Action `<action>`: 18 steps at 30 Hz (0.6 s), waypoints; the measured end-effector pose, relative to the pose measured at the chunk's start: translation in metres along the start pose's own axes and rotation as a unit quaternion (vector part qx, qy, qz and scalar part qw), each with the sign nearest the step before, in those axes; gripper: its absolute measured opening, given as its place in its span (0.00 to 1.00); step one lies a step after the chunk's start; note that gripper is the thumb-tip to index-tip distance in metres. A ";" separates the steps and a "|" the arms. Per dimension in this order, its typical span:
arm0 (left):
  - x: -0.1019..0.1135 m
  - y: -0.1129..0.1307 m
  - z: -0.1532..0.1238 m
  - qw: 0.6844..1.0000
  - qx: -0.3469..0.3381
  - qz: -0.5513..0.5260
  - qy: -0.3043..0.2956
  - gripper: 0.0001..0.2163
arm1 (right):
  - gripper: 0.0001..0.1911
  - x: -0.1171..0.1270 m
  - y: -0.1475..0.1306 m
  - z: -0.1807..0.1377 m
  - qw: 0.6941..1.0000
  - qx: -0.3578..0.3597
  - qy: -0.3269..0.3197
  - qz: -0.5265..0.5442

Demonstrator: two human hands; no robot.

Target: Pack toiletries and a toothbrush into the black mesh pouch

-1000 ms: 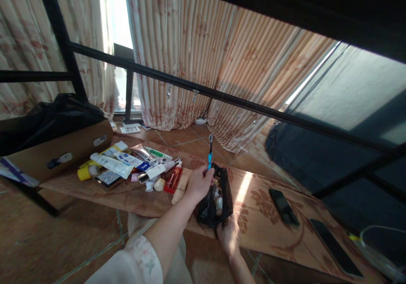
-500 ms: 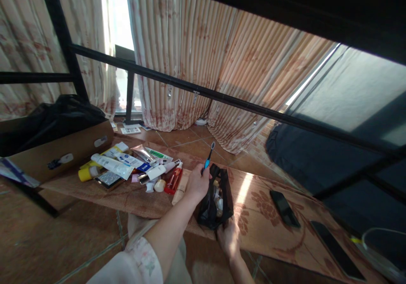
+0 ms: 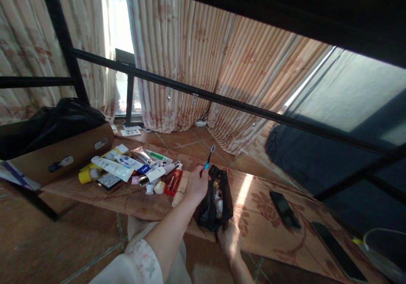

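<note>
My left hand (image 3: 197,185) is closed round a blue and black toothbrush (image 3: 209,157), its head pointing up and away. Just right of that hand stands a black pouch (image 3: 227,199) with its top gaping and several small bottles (image 3: 218,201) inside. My right hand (image 3: 229,237) grips the pouch at its near right corner; the fingertips are partly hidden. A beige tube (image 3: 180,191) lies by my left wrist. Beside it are a red pump bottle (image 3: 174,182) and a heap of cosmetic tubes (image 3: 127,167), with a glittery compact (image 3: 109,181) in front.
A cloth-covered narrow table (image 3: 253,233) carries everything. At right lie a black phone (image 3: 284,209) and a longer dark slab (image 3: 338,250). A cardboard box (image 3: 76,148) with a black plastic bag (image 3: 57,119) stands at left. A dark metal bar (image 3: 177,83) crosses beyond the table.
Almost nothing differs. The toothbrush and my left hand sit very slightly lower in view; my right hand stays at the pouch.
</note>
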State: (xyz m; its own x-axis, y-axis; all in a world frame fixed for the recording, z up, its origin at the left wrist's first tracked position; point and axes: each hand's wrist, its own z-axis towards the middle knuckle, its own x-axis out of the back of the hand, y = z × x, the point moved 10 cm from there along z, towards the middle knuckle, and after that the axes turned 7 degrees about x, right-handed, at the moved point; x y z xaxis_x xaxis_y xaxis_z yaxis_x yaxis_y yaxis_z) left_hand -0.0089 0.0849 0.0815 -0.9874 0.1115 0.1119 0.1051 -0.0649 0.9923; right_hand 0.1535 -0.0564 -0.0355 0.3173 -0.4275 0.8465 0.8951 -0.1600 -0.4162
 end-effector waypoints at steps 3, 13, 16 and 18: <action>0.002 0.005 -0.003 1.000 -0.003 -0.002 0.002 0.11 | 0.23 -0.001 0.001 0.000 1.000 -0.005 -0.007 0.001; 0.001 0.005 -0.001 1.000 -0.006 0.010 -0.001 0.14 | 0.20 -0.007 0.006 -0.001 1.000 -0.004 -0.010 -0.016; 0.001 0.005 -0.001 1.000 -0.005 0.012 -0.001 0.15 | 0.19 -0.008 0.007 0.000 1.000 0.003 -0.008 -0.022; 0.001 0.006 -0.001 1.000 -0.008 0.011 -0.001 0.15 | 0.20 -0.007 0.005 0.000 1.000 0.009 -0.007 -0.022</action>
State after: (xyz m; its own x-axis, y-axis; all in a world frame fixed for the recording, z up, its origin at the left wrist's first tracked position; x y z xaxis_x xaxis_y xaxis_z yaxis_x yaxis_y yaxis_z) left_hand -0.0096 0.0835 0.0872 -0.9847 0.1113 0.1341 0.1254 -0.0823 0.9887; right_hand 0.1560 -0.0541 -0.0440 0.2807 -0.4085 0.8685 0.9141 -0.1622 -0.3717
